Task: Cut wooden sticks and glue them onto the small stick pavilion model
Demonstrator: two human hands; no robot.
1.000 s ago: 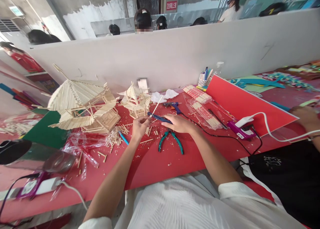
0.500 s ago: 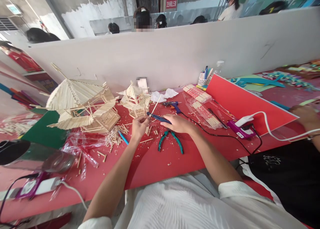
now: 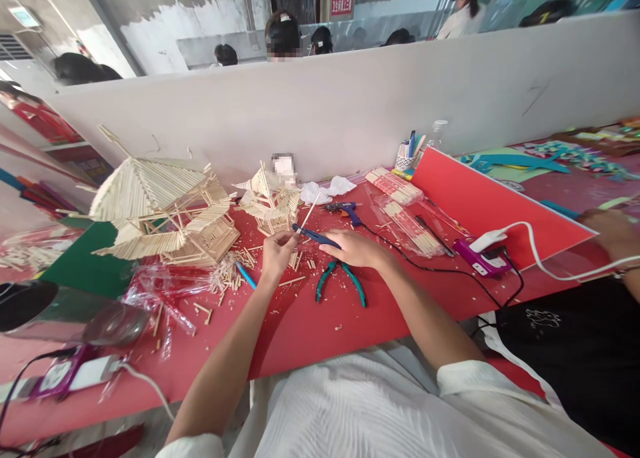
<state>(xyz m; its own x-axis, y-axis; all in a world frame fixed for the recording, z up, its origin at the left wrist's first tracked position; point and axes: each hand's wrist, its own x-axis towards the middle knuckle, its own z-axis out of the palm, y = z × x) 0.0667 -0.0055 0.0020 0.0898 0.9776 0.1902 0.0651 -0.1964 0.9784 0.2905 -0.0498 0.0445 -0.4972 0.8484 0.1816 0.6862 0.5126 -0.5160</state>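
My left hand (image 3: pixel 279 253) pinches a thin wooden stick (image 3: pixel 310 211) that slants up and to the right. Closed around the handles of dark blue pliers (image 3: pixel 316 236) is my right hand (image 3: pixel 353 248); the plier jaws meet the stick just above my left fingers. Below, green-handled pliers (image 3: pixel 363 290) lie spread on the red table (image 3: pixel 310 331). Short cut stick pieces (image 3: pixel 296 261) are scattered beside my left hand. Behind it stands a small stick-built pavilion (image 3: pixel 267 205), and a larger stick pavilion (image 3: pixel 150 191) is at the left.
A glue gun (image 3: pixel 345 210) with a trailing cord and packs of sticks (image 3: pixel 413 228) lie right of centre. A red board (image 3: pixel 495 205) leans near a purple power strip (image 3: pixel 483 258). A clear bottle (image 3: pixel 100 321) lies left. At far right is another person's hand (image 3: pixel 607 231).
Almost nothing differs. The view has shifted very slightly, and both hands keep their hold on the stick and the blue pliers.
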